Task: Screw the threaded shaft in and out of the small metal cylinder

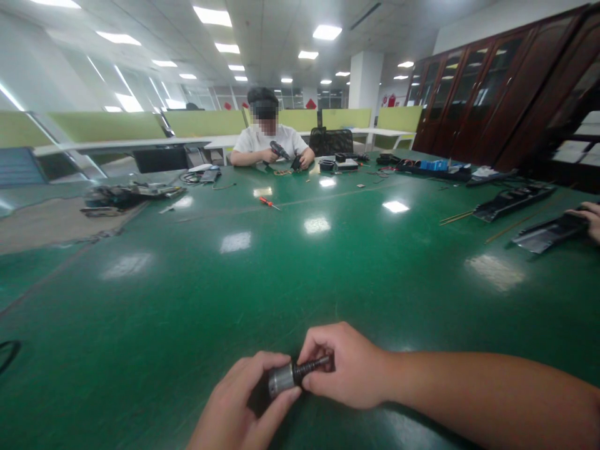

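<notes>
Close to the near edge of the green table, both hands hold one metal part, a grey cylinder with a spring on a shaft. My left hand grips the thick cylinder between thumb and fingers. My right hand pinches the thinner dark spring-and-shaft end, which points right. The part lies nearly level, just above or on the tabletop; I cannot tell which. The fingers hide some of the shaft.
An orange screwdriver lies further off on the green table. Across sits a person with a power drill. At right, another person's hand touches a black tray-like part. Tangled parts lie at left.
</notes>
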Motion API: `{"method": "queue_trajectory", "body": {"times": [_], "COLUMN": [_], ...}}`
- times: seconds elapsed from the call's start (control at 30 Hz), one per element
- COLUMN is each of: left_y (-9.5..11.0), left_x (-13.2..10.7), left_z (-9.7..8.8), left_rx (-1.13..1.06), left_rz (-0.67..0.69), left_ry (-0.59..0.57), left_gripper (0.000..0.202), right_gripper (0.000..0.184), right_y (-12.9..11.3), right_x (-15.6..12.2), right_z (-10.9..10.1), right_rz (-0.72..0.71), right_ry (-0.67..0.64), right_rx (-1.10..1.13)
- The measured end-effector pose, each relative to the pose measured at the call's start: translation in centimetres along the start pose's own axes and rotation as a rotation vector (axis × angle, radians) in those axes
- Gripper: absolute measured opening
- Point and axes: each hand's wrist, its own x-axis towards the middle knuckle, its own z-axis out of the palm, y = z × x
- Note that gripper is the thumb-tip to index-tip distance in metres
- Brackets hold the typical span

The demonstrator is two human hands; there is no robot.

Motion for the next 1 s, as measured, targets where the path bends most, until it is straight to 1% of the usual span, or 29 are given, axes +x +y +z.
{"method": "queue_trajectory", "body": {"times": [0.1,0.27,0.47,0.63,0.77,1.0], "left_y": [0.06,0.26,-0.15,0.15,0.31,-0.09], "left_x": [0.06,0.09,-0.12,-0.03,0.08,-0.1], "left_z": [-0.01,-0.12,-0.06,-0.14,-0.17,-0.15], "left_rx": [0.003,0.018,0.008,0.01,0.026,0.038], "left_rz": [0.006,-0.01,0.022,0.004,0.029,0.048], "left_ry": [0.016,-0.004,0.036,0.049,0.05,0.062], "left_gripper": [0.023,0.022,0.025,0.022,0.022,0.023], "right_gripper": [0.011,0.011,0.011,0.012,0.012,0.013], "right_y": [-0.04,0.01,-0.09,-0.01,-0.02,-0.06], "right_x": [0.01,0.1,0.06,0.08,0.14,0.05], "right_z": [0.02,0.06,0.05,0.02,0.03,-0.19], "right_rz": [-0.002,-0.002,-0.01,-0.009,-0.013,-0.005], "right_ry": [0.0,0.003,-0.002,-0.012,-0.016,-0.017], "right_rx": [0.004,0.012,-0.013,-0.046,-0.057,-0.056]}}
